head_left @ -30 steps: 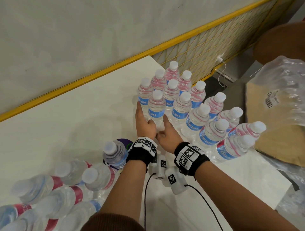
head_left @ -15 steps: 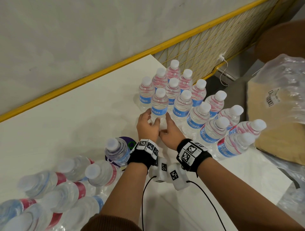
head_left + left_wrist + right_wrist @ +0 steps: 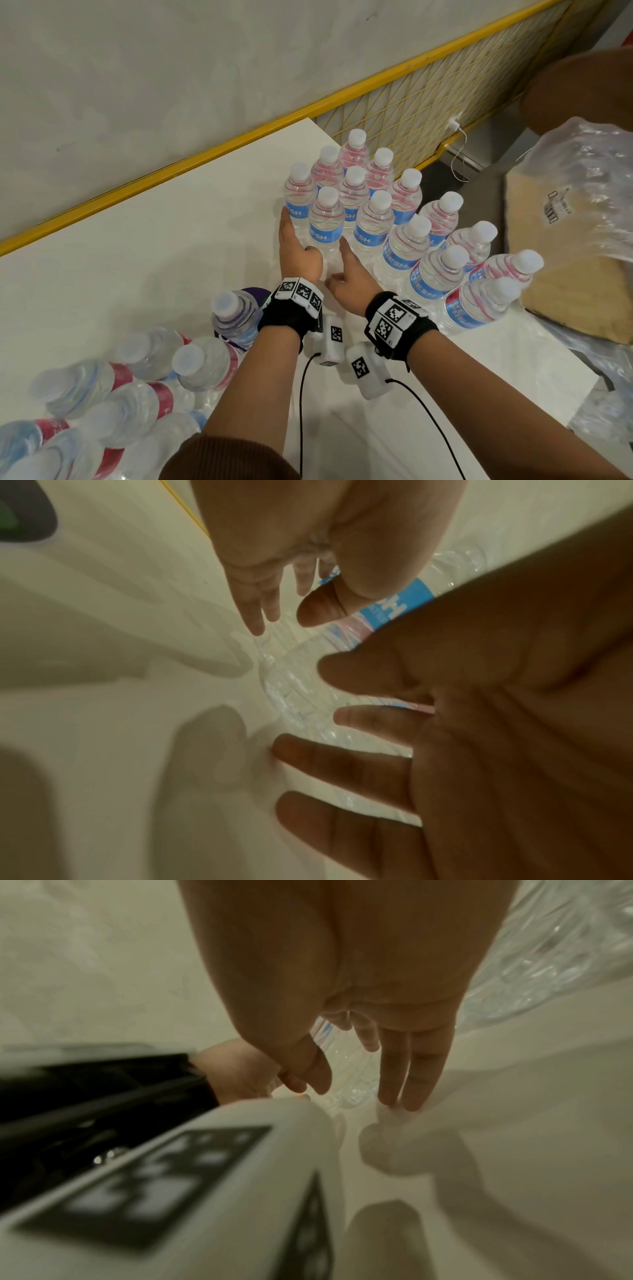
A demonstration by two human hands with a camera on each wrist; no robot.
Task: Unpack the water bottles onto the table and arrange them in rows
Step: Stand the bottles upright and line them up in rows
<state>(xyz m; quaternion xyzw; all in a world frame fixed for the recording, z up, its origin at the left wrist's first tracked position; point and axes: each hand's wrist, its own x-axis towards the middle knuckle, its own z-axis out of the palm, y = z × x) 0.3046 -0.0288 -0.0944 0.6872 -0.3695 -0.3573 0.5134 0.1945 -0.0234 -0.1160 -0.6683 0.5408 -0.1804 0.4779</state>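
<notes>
Where the two hands meet at the near end of the upright group, one water bottle (image 3: 327, 222) is flanked on both sides. The left hand (image 3: 297, 253) is laid flat along the bottle's left, fingers straight and extended toward the neighbouring bottle behind, thumb tucked near the base; in the left wrist view its fingers (image 3: 342, 767) are seen spread apart and straight, with the clear base of the bottle (image 3: 301, 691) between them and the other hand. The right hand (image 3: 352, 277) is set against the bottle's right side, fingers straight and pointing down to the table (image 3: 137, 267), as shown in the right wrist view, where the fingertips (image 3: 411, 1085) are held together just above the surface. Neither hand is curled round the bottle; whether the palms are actually pressed to it cannot be told.

Both forearms are extended forward and close together, wrists nearly touching, each fitted with a black wrist strap bearing coded white markers (image 3: 301, 291).

Standing bottles (image 3: 421, 260), white-capped with blue and pink labels, are ranged in rows running from the hands toward the table's right far edge. Further bottles still in clear wrap (image 3: 113, 394) are lying at the near left. One loose bottle (image 3: 236, 315) is standing just left of the left wrist. Crumpled clear plastic (image 3: 582, 192) is seen over brown cardboard (image 3: 565, 301) at the right.
</notes>
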